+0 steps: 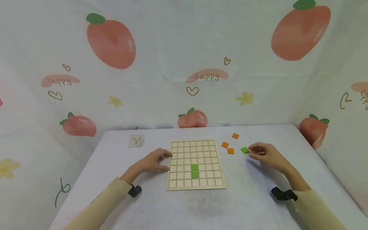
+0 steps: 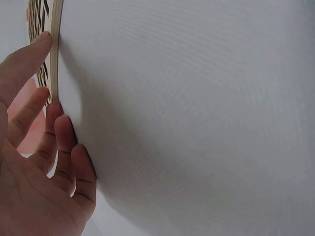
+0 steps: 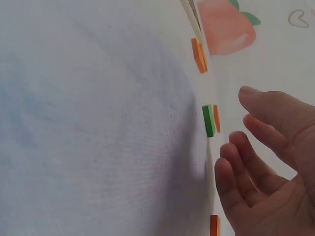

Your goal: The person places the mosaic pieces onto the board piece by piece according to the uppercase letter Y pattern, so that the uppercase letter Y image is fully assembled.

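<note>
A pale wooden grid board (image 1: 178,187) lies on the table with two green square tiles (image 1: 195,171) in neighbouring cells, one above the other. At its left edge is my left hand (image 1: 153,160), thumb and fingertips (image 2: 44,40) touching the wooden side, the other fingers loosely bent. My right hand (image 1: 265,155) hovers at the right of a loose green tile (image 1: 245,150), fingers relaxed and apart. In the right wrist view, nothing sits between the thumb and fingers, and the green tile (image 3: 208,121) stands just beyond the fingertips.
Three orange tiles, one at the back (image 1: 235,135), lie between the board and the green tile. A small paper card (image 1: 136,141) with a coloured grid pattern lies at the table's back left. Behind the white table (image 1: 201,210) hangs a peach-printed curtain (image 1: 161,64).
</note>
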The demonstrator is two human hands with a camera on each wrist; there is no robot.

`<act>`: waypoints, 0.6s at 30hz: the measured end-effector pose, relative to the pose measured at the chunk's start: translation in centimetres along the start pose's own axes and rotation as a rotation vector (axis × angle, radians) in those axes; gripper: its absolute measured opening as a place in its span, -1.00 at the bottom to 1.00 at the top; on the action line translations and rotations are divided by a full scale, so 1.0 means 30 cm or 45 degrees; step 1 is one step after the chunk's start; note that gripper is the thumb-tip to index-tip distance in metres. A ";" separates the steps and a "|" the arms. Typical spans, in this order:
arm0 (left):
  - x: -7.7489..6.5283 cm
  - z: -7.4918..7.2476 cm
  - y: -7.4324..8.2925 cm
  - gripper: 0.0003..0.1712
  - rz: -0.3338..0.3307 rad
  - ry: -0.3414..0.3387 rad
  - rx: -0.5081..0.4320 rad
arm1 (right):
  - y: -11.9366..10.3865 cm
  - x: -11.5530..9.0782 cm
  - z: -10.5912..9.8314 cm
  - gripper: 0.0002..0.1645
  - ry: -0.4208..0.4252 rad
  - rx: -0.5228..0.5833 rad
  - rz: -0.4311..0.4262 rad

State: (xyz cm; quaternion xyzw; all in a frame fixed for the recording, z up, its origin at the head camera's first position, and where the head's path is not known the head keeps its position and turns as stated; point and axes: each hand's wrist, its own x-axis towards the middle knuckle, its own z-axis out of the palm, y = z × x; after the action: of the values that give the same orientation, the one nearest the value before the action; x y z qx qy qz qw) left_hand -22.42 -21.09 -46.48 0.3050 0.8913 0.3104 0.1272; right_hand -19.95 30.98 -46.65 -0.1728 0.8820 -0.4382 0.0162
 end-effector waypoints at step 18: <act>-0.002 -0.002 0.011 -0.38 -0.008 0.002 0.007 | 0.010 0.098 0.014 -0.31 -0.085 -0.073 0.070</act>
State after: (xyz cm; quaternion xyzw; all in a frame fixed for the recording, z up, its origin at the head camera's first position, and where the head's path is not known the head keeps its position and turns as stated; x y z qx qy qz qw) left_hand -22.24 -20.96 -46.23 0.3025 0.8932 0.3079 0.1265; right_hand -22.73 29.88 -46.76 -0.1633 0.8975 -0.4063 0.0528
